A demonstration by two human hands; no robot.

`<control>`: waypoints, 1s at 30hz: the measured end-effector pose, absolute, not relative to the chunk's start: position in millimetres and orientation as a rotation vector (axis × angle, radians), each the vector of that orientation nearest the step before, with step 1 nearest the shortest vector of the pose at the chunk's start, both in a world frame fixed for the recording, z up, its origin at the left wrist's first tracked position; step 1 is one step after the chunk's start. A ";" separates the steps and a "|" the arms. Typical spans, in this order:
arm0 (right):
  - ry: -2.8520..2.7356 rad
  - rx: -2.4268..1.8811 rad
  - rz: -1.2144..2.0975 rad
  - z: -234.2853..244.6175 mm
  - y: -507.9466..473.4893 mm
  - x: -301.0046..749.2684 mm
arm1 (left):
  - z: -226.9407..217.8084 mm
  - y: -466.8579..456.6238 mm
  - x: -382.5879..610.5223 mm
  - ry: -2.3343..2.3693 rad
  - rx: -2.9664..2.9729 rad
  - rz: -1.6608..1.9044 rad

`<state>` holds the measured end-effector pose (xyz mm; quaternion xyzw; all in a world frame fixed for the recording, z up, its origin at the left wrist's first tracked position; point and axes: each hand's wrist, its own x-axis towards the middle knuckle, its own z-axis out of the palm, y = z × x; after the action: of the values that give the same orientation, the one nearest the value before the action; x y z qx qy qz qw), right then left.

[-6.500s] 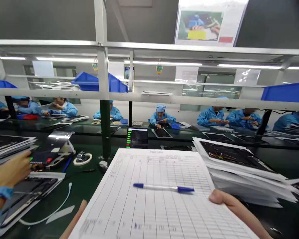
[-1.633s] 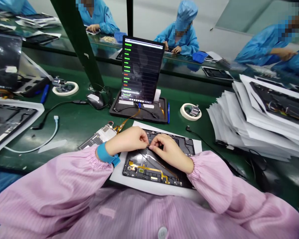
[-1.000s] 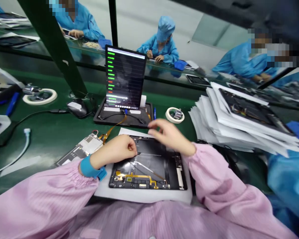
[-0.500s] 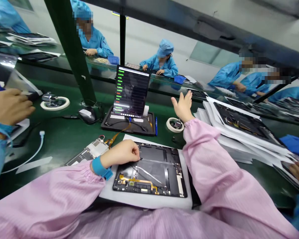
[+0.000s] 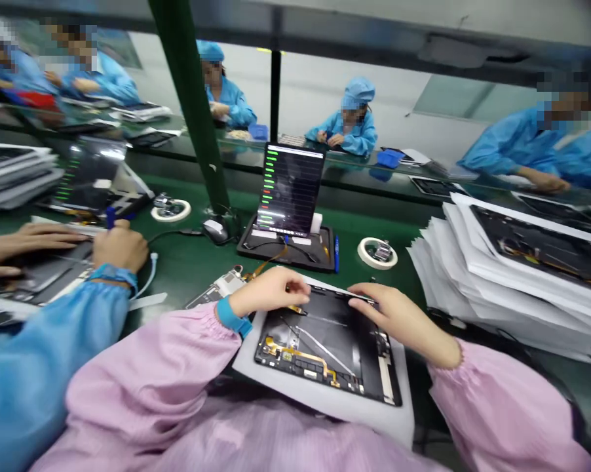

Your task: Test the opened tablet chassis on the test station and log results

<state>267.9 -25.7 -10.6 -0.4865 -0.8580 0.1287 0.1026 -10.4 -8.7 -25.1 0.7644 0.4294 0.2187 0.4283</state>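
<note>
The left hand (image 5: 268, 293) hangs over the top edge of an opened tablet (image 5: 325, 351), its fingers loosely curled and its grip closed up, though whether they pinch anything I cannot tell. The right hand (image 5: 398, 322) reaches in from the 3 o'clock side, fingers extended and close together. Its fingertips (image 5: 357, 289) are at the tablet's upper edge, beside a thin strip, and whether that grip is clamped on the strip cannot be told. Both forearms lie in pink striped sleeves (image 5: 148, 367), and a blue wrist strap (image 5: 233, 316) circles the left wrist.

The tablet lies face down, a gold flex cable (image 5: 295, 356) across its lower part, on a white foam sheet (image 5: 325, 413). At its 10 o'clock, just beside the sheet, sits a circuit board (image 5: 217, 290). At 12 o'clock, a lit test tablet (image 5: 290, 189) stands in a black tray (image 5: 285, 257), with a blue pen (image 5: 336, 254) beside it. A tape ring (image 5: 377, 253) sits at 1 o'clock, and a tall stack of tablets on white sheets (image 5: 521, 275) at 3 o'clock. All of this rests on a green surface (image 5: 187, 252).

At 9 o'clock, a co-worker's hand (image 5: 121, 246) in a blue sleeve rests on another tablet. More blue-gowned workers sit beyond a green post (image 5: 192, 111).
</note>
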 end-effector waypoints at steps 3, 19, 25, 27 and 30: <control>-2.298 -1.327 0.302 -45.9 -13.2 265.1 | -11.1 7.0 -10.9 1.334 1.918 0.922; -2.404 -1.233 0.328 -83.3 -7.6 275.3 | -11.6 75.7 30.1 1.995 2.193 0.806; -2.372 -1.195 0.405 -80.8 -8.1 272.8 | 4.3 3.6 82.0 1.641 2.432 0.347; -2.325 -1.194 0.456 -77.3 -7.9 272.5 | -4.8 -8.9 94.5 1.554 2.487 0.195; -2.210 -1.237 0.457 -70.9 -6.2 275.5 | -25.9 -7.8 100.6 1.524 2.567 0.214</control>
<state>275.5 -6.2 -70.9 -0.4613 -0.8244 0.1705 0.2800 100.6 -7.8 -25.9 0.8553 0.5078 0.0712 0.0741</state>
